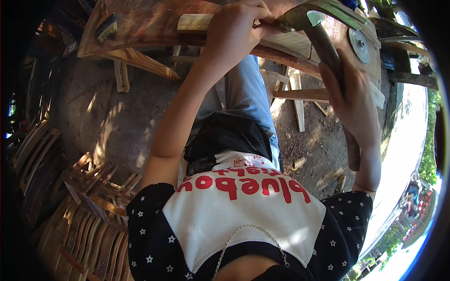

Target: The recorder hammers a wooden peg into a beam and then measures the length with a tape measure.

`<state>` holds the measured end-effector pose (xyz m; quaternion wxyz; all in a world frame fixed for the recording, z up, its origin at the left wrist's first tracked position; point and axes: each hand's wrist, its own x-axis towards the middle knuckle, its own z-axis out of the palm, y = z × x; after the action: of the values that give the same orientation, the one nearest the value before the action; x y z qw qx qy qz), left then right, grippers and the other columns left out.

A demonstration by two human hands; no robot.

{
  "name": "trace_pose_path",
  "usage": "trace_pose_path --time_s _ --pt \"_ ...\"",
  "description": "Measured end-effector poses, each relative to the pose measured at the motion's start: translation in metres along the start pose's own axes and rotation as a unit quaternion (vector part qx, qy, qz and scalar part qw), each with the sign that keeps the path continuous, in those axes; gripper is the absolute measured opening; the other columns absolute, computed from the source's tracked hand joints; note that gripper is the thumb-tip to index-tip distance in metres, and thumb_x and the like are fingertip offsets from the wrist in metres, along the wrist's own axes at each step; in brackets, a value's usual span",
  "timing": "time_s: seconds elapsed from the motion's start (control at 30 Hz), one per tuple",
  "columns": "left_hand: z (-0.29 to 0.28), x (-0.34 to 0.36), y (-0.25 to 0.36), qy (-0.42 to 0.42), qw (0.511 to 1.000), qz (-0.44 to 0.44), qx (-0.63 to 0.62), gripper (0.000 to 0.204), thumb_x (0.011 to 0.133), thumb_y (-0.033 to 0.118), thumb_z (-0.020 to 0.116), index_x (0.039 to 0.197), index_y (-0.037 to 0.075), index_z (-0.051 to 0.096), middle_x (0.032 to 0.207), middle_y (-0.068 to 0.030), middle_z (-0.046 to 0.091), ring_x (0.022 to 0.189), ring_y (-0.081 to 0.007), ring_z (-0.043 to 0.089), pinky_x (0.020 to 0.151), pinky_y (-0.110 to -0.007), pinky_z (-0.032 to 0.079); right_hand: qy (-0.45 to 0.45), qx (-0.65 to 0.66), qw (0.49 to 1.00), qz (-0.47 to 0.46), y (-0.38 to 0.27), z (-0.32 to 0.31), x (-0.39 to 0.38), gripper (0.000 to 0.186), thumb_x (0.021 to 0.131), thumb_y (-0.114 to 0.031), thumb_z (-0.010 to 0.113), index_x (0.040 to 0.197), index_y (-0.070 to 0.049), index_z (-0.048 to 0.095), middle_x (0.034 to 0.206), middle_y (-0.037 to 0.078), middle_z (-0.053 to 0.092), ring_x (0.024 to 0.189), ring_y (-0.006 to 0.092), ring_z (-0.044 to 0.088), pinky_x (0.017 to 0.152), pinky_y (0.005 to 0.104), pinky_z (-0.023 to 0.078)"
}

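Observation:
At the top of the head view, my left hand [234, 33] is closed beside a hammer's head [295, 19], its fingers on something small that I cannot make out, over a pale wooden strip [190, 22] on the workbench [91, 40]. My right hand [351, 103] grips the dark hammer handle [328, 51], which slants down past the wrist. A round metal disc [358, 44] lies on the bench to the right of the hammer, and a brush [107, 27] lies toward the bench's left end.
Wooden offcuts [295, 107] and bench legs [119, 75] are below the bench. Stacked curved wooden pieces [89, 239] and wooden frames [93, 182] fill the lower left. A distant person [413, 196] is outside at the right, beside greenery.

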<state>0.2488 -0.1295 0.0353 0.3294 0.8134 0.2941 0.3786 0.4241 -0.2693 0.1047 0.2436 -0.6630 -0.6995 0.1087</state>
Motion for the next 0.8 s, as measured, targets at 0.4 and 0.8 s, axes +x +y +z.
trace_pose_path --time_s 0.4,0.8 --pt "-0.003 0.006 0.000 -0.014 0.998 -0.029 -0.051 0.007 0.079 -0.002 0.069 0.086 -0.003 0.071 0.079 -0.0097 0.063 0.072 -0.0202 0.061 0.064 -0.031 0.046 0.023 0.025 0.998 0.049 -0.001 -0.004 -0.009 0.017 0.093 -0.014 0.059 0.091 0.003 0.054 0.059 0.015 0.053 0.050 0.0304 0.053 0.052 0.0389 0.040" --pt "-0.003 0.006 0.001 -0.018 0.999 -0.042 -0.029 0.012 0.079 0.007 0.074 0.085 -0.003 0.070 0.076 -0.0086 0.061 0.068 -0.0200 0.060 0.061 -0.031 0.045 0.017 0.031 0.997 0.067 -0.001 -0.007 -0.010 0.019 0.095 -0.016 0.058 0.094 0.003 0.055 0.057 0.013 0.051 0.047 0.0224 0.050 0.049 0.0364 0.038"
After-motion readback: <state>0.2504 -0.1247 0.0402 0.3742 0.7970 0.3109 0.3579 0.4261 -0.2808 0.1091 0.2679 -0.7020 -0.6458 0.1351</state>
